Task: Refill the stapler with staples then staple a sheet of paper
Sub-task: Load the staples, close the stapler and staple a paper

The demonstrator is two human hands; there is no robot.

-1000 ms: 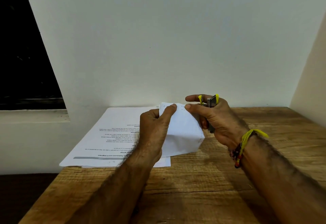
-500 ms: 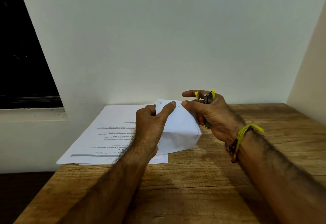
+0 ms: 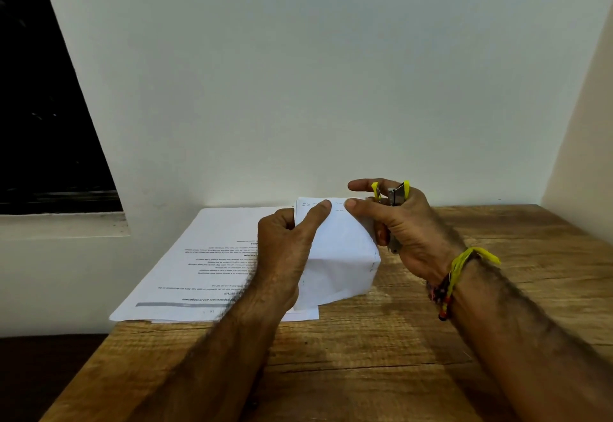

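Head view is showing the right hand [image 3: 408, 232] curling round a metal stapler [image 3: 396, 194] with yellow trim, thumb pinching the folded white sheet [image 3: 341, 255]. The left hand [image 3: 285, 255] is pinching the sheet's top edge too, lifting it above a flat stack of printed pages [image 3: 202, 265] lying on the rough wooden table [image 3: 365, 355].

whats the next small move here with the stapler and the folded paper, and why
Probably slide the stapler mouth onto the folded paper's top edge. The right hand grips it just beside that edge, which both thumbs pinch with the left hand; it isn't on the paper yet.
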